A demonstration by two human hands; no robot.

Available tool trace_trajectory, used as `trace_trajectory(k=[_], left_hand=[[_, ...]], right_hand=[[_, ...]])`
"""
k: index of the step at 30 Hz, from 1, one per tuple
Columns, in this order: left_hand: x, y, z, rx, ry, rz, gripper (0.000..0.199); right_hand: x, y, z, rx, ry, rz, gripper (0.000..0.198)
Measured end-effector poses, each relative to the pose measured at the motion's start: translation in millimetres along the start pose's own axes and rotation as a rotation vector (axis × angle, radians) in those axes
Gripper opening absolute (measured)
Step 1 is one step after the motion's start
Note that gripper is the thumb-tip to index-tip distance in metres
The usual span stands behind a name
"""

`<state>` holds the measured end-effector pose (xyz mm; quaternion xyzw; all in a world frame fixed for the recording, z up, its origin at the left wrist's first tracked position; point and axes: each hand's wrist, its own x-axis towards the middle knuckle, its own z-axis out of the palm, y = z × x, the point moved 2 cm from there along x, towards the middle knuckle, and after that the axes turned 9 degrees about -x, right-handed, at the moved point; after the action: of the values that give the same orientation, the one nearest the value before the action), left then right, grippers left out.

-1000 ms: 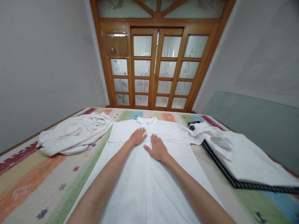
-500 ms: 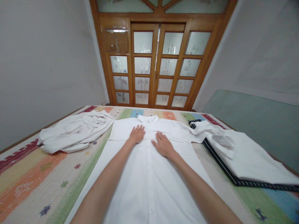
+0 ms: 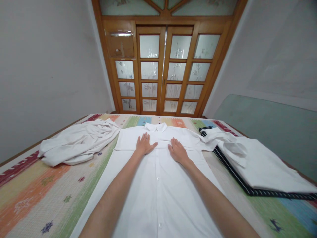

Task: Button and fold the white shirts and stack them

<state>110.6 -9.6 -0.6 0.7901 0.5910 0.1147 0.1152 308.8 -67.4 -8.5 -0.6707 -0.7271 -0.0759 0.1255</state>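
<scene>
A white button-up shirt [image 3: 146, 191] lies spread face up in front of me, its collar at the far end. My left hand [image 3: 144, 144] rests flat on the left side of its chest, fingers stretched and thumb apart. On the other side of the button line, my right hand [image 3: 177, 150] lies flat on the chest with its fingers close together. Creases run across the cloth around and beyond the right hand. The shirt's right sleeve reaches out to a folded white garment [image 3: 264, 165]. Neither hand grips anything.
A crumpled white garment [image 3: 79, 140] lies at the left. A black striped cloth [image 3: 232, 173] sits under the folded garment at the right. Everything rests on a colourful patterned cover [image 3: 59, 188]. Beyond stand wooden glass-paned doors [image 3: 162, 72]; a pale green panel [image 3: 267, 129] leans at the right wall.
My hands have slid apart a little over the shirt's chest, the right one moving further right. My left thumb now sticks out toward the button line.
</scene>
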Motion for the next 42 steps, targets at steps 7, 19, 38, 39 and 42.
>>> trace_trajectory(k=[7,19,38,39,42], left_hand=[[-1,-2,2,-0.057,0.078,-0.106,0.084],[6,28,2,-0.099,-0.058,0.058,0.07],[28,14,1,-0.549,0.097,0.289,0.025],[28,12,0,-0.583,0.109,0.289,0.024],[27,6,0,-0.654,0.112,0.314,0.021]], right_hand=[[-4,4,0,-0.114,-0.113,0.21,0.065],[-5,1,-2,-0.103,-0.121,0.237,0.069],[-4,9,-3,-0.046,-0.139,0.211,0.072],[-4,9,-3,-0.048,-0.136,0.212,0.071],[-5,8,-5,-0.05,-0.131,0.211,0.071]])
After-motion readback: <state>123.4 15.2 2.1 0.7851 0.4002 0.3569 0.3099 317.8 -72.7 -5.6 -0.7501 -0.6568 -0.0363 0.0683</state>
